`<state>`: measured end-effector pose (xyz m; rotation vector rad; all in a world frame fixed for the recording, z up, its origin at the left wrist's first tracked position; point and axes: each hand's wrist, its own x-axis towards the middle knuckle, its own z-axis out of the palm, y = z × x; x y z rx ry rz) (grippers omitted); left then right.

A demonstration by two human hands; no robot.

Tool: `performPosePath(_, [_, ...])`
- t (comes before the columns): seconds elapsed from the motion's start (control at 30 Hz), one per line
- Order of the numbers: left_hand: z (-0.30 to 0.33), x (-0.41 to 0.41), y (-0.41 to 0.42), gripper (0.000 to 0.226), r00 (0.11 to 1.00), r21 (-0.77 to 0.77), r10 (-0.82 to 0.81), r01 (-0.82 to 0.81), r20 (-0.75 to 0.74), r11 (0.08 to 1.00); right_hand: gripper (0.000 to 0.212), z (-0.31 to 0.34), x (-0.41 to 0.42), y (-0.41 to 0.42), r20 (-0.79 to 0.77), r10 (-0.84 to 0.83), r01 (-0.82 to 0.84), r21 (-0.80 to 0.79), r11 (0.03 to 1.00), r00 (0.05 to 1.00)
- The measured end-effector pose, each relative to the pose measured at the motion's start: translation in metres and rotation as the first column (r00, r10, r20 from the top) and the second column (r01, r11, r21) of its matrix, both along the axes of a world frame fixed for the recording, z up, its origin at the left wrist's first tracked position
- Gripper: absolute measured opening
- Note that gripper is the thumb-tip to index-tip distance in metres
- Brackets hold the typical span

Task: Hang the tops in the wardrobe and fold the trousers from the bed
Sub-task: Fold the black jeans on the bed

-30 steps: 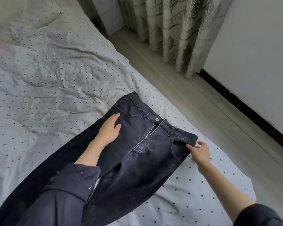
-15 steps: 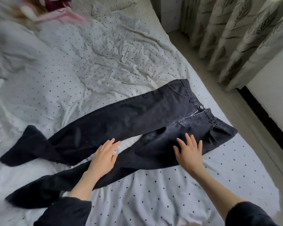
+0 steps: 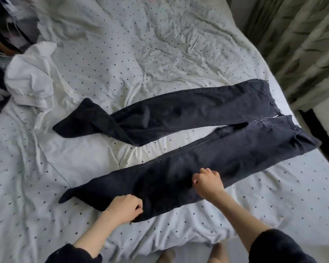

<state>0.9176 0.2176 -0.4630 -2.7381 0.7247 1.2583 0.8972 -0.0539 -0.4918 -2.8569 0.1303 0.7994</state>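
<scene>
Trousers (image 3: pixel 207 114) are spread flat on bed (image 3: pixel 122 73); near leg is pinched by left hand (image 3: pixel 124 207) and right hand (image 3: pixel 207 182), likely for folding over.

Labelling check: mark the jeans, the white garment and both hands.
jeans (image 3: pixel 207 109): head view, middle of the far leg.
white garment (image 3: pixel 29 76): head view, centre of the crumpled heap.
left hand (image 3: pixel 124 207): head view, back of hand.
right hand (image 3: pixel 207 182): head view, back of hand.

We are looking through one head camera, standing at the bed's (image 3: pixel 122 63) near edge and facing steeply down across it, close over the jeans (image 3: pixel 207 141), curtain (image 3: pixel 302 44) edging the right.
</scene>
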Motion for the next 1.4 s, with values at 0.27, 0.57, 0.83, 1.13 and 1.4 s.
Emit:
performPosePath(0.27, [-0.022,0.041,0.054,0.066,0.856,-0.121,0.210,-0.173,0.473,0.977,0.023,0.002,0.001,0.054,0.419,-0.014,0.001,0.031,1.000,0.908])
performPosePath(0.57, [-0.008,0.048,0.163,0.003,0.875,-0.098,0.478,-0.470,0.081,0.877,0.046,0.002,0.078,0.155,0.085,0.332,-0.339,0.084,0.937,0.939])
performPosePath(0.83, [0.058,0.091,0.196,0.026,0.792,-0.050,0.563,-0.588,-0.235,0.807,0.046,0.034,0.109,0.167,0.009,0.231,-0.229,0.166,0.959,0.973])
performPosePath(1.13, [-0.010,0.110,0.201,0.043,0.808,-0.012,0.511,-0.531,0.293,0.847,0.029,0.007,0.130,0.195,0.388,0.150,-0.214,0.126,0.969,0.909])
performPosePath(1.4, [-0.019,0.204,0.149,0.071,0.699,-0.426,0.348,-0.068,0.625,0.902,0.052,-0.006,0.200,0.218,0.408,-0.087,0.003,0.201,0.980,0.909])
